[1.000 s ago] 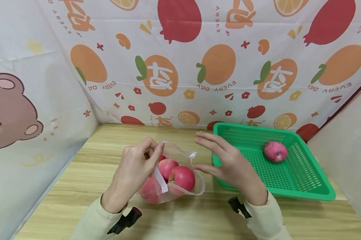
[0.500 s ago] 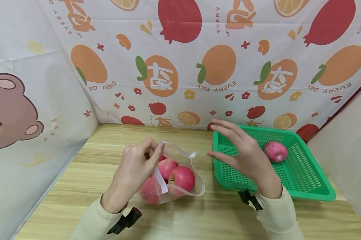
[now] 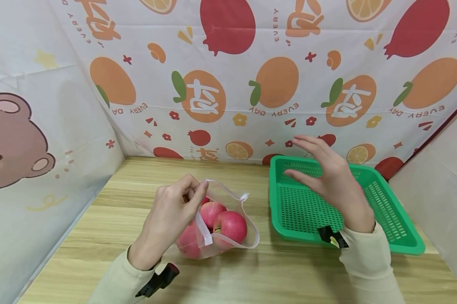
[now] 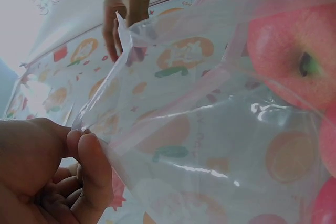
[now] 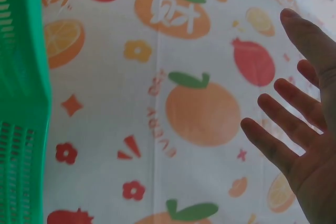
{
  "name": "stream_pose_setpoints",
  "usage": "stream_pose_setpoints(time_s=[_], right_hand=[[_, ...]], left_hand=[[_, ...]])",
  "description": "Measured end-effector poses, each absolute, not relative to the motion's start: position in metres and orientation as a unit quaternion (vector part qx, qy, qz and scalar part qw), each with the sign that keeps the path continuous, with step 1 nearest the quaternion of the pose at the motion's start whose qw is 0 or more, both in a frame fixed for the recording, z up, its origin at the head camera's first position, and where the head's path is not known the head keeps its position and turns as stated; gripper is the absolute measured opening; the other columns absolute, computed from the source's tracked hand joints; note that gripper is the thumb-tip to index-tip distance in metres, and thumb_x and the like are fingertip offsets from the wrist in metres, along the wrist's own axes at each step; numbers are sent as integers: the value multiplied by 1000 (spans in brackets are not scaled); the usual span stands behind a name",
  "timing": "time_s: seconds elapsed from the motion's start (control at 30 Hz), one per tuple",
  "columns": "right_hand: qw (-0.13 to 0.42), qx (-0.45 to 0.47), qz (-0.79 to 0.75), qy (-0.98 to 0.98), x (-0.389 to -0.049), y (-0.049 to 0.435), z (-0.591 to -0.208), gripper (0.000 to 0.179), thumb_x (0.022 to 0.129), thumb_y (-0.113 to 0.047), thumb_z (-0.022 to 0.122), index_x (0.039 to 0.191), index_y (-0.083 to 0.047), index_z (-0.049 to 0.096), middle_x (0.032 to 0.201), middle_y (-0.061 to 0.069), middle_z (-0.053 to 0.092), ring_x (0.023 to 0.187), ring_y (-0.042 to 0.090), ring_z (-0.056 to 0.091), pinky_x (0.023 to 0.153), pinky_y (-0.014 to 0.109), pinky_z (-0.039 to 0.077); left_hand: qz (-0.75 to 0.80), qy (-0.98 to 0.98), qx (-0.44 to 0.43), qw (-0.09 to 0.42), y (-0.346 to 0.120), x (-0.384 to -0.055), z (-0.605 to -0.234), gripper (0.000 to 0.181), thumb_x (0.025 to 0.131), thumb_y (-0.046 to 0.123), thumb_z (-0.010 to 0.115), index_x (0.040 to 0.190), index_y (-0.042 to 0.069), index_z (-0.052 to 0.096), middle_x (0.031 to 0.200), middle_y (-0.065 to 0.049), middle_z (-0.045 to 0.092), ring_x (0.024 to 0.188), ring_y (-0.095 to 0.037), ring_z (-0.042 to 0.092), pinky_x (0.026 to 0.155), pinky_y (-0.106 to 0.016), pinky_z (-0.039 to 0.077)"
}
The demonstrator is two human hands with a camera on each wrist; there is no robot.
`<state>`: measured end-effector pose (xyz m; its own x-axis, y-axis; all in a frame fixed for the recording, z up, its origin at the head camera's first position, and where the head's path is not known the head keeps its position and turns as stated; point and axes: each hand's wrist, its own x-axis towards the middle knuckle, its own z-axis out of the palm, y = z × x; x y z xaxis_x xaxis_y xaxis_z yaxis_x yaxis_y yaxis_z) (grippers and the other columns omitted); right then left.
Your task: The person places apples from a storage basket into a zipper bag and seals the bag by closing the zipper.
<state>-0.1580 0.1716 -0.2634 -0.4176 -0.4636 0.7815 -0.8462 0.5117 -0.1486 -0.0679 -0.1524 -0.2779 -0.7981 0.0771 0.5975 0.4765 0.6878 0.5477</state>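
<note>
My left hand (image 3: 173, 215) pinches the top edge of a clear zip bag (image 3: 204, 235) between thumb and finger. The bag's mouth gapes toward the right, with a white slider (image 3: 244, 196) on its rim. Several red apples (image 3: 232, 229) lie inside, one stem showing. In the left wrist view the film (image 4: 173, 156) stretches from the pinch toward an apple (image 4: 294, 45). My right hand (image 3: 332, 181) hovers over the green basket (image 3: 418, 245), fingers extended and thumb apart, holding nothing. Its spread fingers (image 5: 281, 145) also show in the right wrist view.
The perforated basket stands on the right of the wooden table (image 3: 137, 181), against the back. A fruit-print cloth (image 3: 239, 93) hangs behind, and a white cloth with a bear (image 3: 12, 139) on the left.
My right hand has moved from beside the bag's mouth to the right and up over the basket, now covering the apple seen there earlier. The left hand and bag stay put.
</note>
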Motion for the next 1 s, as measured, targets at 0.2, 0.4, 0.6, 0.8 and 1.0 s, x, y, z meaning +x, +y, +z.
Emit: stream_pose_setpoints(time_s=[0.2,0.4,0.6,0.8,1.0], right_hand=[[340,385,273,-813,-171,188,-268,70,92,-56,61,139,-5,59,140,13,61,111,27,66,95,6,41],[330,361,270,-830,-180,203,-275,64,84,-30,82,140,-9,60,139,11,62,106,25,66,99,5,39],[334,342,258,-839,-191,216,-279,70,75,-9,90,138,-7,61,136,13,64,118,30,63,101,3,35],[306,301,243,-870,-199,231,-288,74,74,-5,90,141,-11,59,140,12,62,124,30,60,102,23,49],[273,274,246,-889,-210,245,-298,70,78,-6,88,141,-6,57,141,17,59,126,36,57,96,59,51]], left_hand=[[-366,-875,-158,276,-152,-67,-277,23,93,8,74,74,13,62,54,12,43,45,-1,36,42,-19,30],[-365,-874,-159,278,-152,-67,-278,23,93,7,74,74,13,62,54,12,43,45,0,35,42,-19,30],[-362,-872,-164,285,-152,-69,-279,24,92,5,74,73,13,61,53,13,43,45,1,35,42,-18,30],[-359,-873,-164,286,-152,-69,-280,24,92,4,74,73,12,62,53,12,44,45,0,35,42,-18,30],[-362,-873,-163,282,-152,-69,-280,23,93,7,73,74,13,63,54,13,44,45,0,35,42,-18,30]])
